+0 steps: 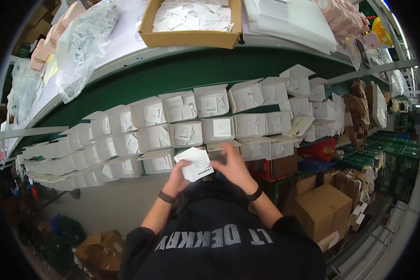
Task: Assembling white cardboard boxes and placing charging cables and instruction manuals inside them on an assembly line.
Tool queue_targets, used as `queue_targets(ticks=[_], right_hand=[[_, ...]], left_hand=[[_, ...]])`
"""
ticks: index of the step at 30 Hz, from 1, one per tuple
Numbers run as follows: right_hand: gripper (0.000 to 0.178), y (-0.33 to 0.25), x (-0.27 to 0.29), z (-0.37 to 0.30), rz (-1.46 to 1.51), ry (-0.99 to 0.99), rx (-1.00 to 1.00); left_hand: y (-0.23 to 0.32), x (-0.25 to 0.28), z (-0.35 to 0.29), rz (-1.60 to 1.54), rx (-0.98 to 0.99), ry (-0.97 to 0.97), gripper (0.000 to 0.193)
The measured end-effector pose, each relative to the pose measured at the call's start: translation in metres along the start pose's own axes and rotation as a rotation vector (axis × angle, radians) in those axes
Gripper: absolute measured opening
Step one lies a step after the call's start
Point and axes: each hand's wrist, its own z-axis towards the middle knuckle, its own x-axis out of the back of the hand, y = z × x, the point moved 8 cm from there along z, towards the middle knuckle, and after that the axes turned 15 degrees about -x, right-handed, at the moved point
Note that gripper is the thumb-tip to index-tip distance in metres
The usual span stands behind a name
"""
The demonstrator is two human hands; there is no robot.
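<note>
Fingers (184, 164) of the left hand (178, 175) are pinching a small stack of white paper cards (195, 163), thumb side under the lower-left edge, hand curled w/ palm turned inward. Right hand (235, 168) sits just beside it, fingers bent and drawn together over the front row of boxes, touching the cards' right edge or sth behind them; can't tell if they're pinching anything. Both forearms come up from the lower edge, elbows out, wrists angled toward each other, each w/ a dark wristband. Cards are held in the air just in front of the green tabletop (182, 74) edge, above the dark shirt (219, 238). Stack is tilted: long axis runs from upper left to lower right, printed face up toward the camera, circular mark near the middle. Behind the hands, rows of open white boxes (210, 116) stand w/ flaps up, each w/ a card or small white part inside. Further back a shallow cardboard tray (191, 38) holds more white cards, a clear plastic bag (86, 44) lies to its left. Brown cartons (322, 205) on the floor at right
</note>
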Motion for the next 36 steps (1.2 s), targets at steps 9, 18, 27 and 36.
queue_targets(ticks=[9, 18, 27, 36], right_hand=[[0.023, 0.085, -0.039, -0.062, 0.394, -0.305, -0.490], [0.026, 0.100, 0.014, -0.064, -0.126, 0.063, -0.304], [0.051, 0.144, -0.010, -0.090, 0.527, -0.307, -0.596], [0.070, 0.192, 0.108, -0.028, -0.211, 0.194, -0.303]], left_hand=[[-0.045, 0.053, -0.020, 0.080, 0.241, 0.049, 0.066], [-0.044, 0.034, -0.033, -0.018, 0.263, -0.110, 0.070], [-0.098, -0.008, -0.018, 0.044, 0.311, -0.143, 0.069], [-0.119, -0.055, 0.008, 0.047, 0.296, -0.107, 0.071]])
